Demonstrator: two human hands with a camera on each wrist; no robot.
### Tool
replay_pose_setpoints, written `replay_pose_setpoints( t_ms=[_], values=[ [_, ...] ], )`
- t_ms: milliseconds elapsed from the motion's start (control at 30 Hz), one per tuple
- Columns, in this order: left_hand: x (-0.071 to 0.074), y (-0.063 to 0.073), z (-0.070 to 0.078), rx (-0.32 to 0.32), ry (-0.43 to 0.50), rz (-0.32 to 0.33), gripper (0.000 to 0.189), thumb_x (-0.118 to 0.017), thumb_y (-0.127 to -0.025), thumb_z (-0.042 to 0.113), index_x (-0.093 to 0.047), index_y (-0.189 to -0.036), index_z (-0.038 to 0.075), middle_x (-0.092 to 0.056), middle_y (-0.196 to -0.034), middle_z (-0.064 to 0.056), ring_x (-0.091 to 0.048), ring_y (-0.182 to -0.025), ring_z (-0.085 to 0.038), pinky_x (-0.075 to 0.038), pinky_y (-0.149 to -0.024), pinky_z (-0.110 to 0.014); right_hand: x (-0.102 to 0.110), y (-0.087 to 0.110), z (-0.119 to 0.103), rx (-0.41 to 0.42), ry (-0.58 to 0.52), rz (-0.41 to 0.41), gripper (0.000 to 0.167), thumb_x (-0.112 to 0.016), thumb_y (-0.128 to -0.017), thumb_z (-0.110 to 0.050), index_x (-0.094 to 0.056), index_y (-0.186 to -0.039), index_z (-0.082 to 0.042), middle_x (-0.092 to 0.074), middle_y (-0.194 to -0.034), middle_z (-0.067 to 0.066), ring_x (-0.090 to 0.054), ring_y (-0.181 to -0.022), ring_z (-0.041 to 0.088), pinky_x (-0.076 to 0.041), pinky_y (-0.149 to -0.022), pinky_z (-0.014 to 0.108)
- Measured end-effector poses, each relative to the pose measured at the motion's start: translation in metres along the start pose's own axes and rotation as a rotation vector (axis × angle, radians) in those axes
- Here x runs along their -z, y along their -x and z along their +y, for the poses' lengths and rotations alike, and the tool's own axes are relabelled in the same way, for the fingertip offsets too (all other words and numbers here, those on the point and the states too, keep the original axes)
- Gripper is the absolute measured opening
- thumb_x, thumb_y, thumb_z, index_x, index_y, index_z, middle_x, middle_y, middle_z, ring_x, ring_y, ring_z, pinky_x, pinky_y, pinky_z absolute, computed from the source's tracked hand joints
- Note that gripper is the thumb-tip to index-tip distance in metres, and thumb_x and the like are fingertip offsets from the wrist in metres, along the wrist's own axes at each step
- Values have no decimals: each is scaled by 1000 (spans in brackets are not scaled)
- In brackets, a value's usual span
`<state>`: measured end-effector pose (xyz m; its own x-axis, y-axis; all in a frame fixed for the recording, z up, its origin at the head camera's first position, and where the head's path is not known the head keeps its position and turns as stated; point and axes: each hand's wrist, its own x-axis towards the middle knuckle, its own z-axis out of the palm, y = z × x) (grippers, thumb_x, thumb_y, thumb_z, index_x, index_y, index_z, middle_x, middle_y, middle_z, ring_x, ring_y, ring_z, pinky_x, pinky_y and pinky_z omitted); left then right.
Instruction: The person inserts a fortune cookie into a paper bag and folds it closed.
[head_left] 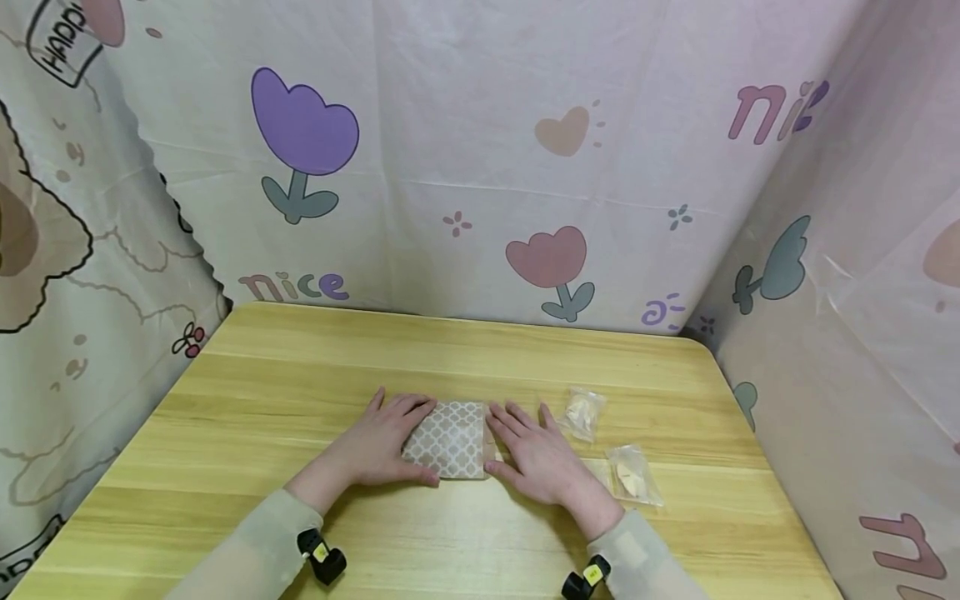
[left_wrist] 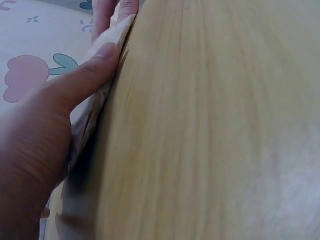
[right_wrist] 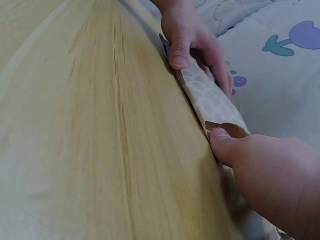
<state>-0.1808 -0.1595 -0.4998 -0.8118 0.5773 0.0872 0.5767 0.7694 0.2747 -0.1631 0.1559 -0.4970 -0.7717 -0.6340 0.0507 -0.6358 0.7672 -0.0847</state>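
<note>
A flat paper bag (head_left: 450, 440) with a grey-and-white lattice print lies on the wooden table between the two hands. Over its left end rests the left hand (head_left: 390, 442), fingers spread toward the far edge and thumb along the near edge. The right hand (head_left: 542, 460) touches the right end, its fingers extended. There, in the right wrist view, a brown inner side (right_wrist: 232, 129) shows at the bag's end, with the right thumb (right_wrist: 224, 145) on it. In the left wrist view the left thumb (left_wrist: 95, 65) lies nearly straight on the paper.
Two small clear packets with pale contents, one farther back (head_left: 582, 413) and one nearer (head_left: 633, 475), lie right of the right hand. Printed cloth (head_left: 450, 150) hangs behind and on both sides of the wooden table (head_left: 337, 350). Each wrist wears a small black camera.
</note>
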Motion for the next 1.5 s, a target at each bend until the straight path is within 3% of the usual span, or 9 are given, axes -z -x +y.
replay_pose_setpoints(
  t_ms=[333,867,1233,1500],
  values=[
    [-1,1,-2,1,71,11,117,-68,-76,88,-45,-161,10,-48,-159,-8,-41,-148,-30,-12,-124,-70,0,0,0,3,-1,-13,78,-42,-107,-65,-37,-165,-12,-28,-172,5,-27,-157,31,-17,-123,71],
    [-5,2,-3,-58,50,81,95,-61,-90,79,-52,-155,9,-58,-151,-5,-50,-143,-26,-15,-128,-58,4,0,-1,-3,-4,-34,79,-41,-108,-66,-39,-164,-11,-28,-172,3,-27,-157,30,-18,-122,71],
    [-4,3,0,-92,92,149,87,-67,-92,72,-59,-148,7,-64,-145,-7,-55,-138,-28,-27,-125,-58,6,-2,1,-2,-28,-53,79,-40,-107,-67,-38,-165,-12,-28,-172,3,-25,-158,29,-16,-122,72],
    [-4,3,1,-100,109,164,85,-69,-92,70,-61,-146,6,-65,-143,-7,-57,-136,-29,-28,-124,-58,6,-1,5,6,-25,-41,78,-42,-107,-66,-39,-165,-14,-30,-171,2,-27,-157,30,-17,-122,72]
  ],
)
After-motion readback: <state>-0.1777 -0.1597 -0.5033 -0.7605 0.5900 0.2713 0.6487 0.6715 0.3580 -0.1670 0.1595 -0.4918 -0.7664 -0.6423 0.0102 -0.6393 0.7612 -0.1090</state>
